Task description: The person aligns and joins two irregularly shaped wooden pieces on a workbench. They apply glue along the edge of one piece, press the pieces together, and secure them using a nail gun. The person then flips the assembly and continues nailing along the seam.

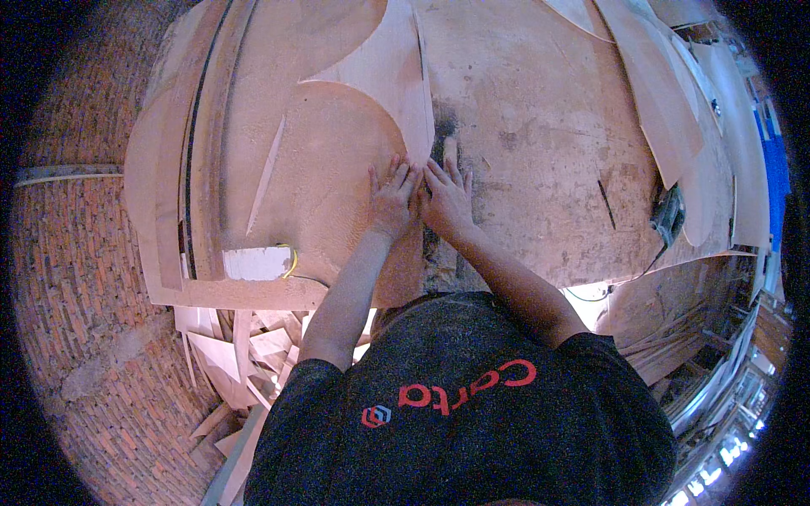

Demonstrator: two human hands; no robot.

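left hand (390, 201) flat, grip open on round plywood piece (333, 181) | right hand (445, 198) flat, open beside it

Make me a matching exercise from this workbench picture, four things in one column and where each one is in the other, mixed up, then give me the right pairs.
Things:
1. left hand
2. right hand
3. power tool
4. wood offcuts

Places:
A. piled on the brick floor below the bench's left end
B. flat on the rounded plywood piece
C. near the bench's right edge, with a cord
D. flat on the worn bench top, beside the plywood's edge

Pairs: 1-B, 2-D, 3-C, 4-A
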